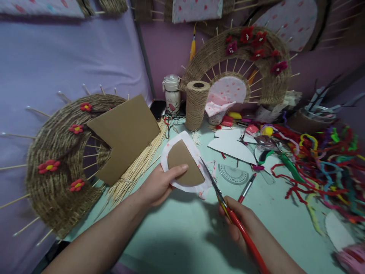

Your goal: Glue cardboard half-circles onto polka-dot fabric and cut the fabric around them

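Note:
My left hand [164,180] grips a brown cardboard half-disc [182,160] lying on a larger piece of white fabric with pink spots [164,158]; the thumb presses on the cardboard. A border of fabric shows around the cardboard. In my right hand [236,217] is a pair of scissors with red handles [242,232]. Their dark blades point up and left, at the fabric's right edge; whether they touch it I cannot tell. A narrow strip of fabric hangs near the blade, by the lower right corner.
Left are a twine-woven fan [57,148], cut cardboard [128,133] and thin sticks [139,167]. Behind stand a twine spool [196,106], a jar [172,95] and another fan [222,49]. Right lie a protractor [232,174], a red pen [247,187], white paper pieces [232,146] and colourful pipe cleaners [327,171].

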### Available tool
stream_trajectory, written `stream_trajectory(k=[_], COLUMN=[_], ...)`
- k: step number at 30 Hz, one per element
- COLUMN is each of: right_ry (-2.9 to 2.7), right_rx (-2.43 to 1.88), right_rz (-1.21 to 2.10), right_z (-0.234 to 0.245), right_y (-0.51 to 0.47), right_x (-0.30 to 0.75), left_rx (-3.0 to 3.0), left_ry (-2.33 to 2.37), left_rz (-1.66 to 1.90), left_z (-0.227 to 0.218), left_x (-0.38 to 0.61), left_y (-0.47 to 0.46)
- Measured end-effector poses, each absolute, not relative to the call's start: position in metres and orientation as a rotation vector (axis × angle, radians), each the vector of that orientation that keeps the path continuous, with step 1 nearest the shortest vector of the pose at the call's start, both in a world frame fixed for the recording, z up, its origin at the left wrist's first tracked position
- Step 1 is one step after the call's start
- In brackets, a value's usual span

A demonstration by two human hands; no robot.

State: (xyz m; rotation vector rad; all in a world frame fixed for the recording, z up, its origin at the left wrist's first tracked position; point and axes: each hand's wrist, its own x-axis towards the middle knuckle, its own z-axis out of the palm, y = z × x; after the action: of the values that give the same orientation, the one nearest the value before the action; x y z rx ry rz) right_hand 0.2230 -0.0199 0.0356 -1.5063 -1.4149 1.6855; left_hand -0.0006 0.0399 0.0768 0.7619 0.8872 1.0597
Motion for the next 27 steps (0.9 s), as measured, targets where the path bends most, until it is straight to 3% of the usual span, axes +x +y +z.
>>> stream_trajectory(k=[10, 27], right_ry=[-1.563, -1.338], right_rx=[-1.448, -1.537], right_rz=[1.573, 1.740], right_z=[0.048, 0.036], right_y=[-0.021, -0.018], right_x=[0.226, 0.223], left_rx=[0.813, 0.842], left_ry=[0.878, 0.890], left_rz=[1.044, 1.006], left_z=[0.078, 0.074], left_x=[0.001, -0.001], left_y=[0.040, 0.037])
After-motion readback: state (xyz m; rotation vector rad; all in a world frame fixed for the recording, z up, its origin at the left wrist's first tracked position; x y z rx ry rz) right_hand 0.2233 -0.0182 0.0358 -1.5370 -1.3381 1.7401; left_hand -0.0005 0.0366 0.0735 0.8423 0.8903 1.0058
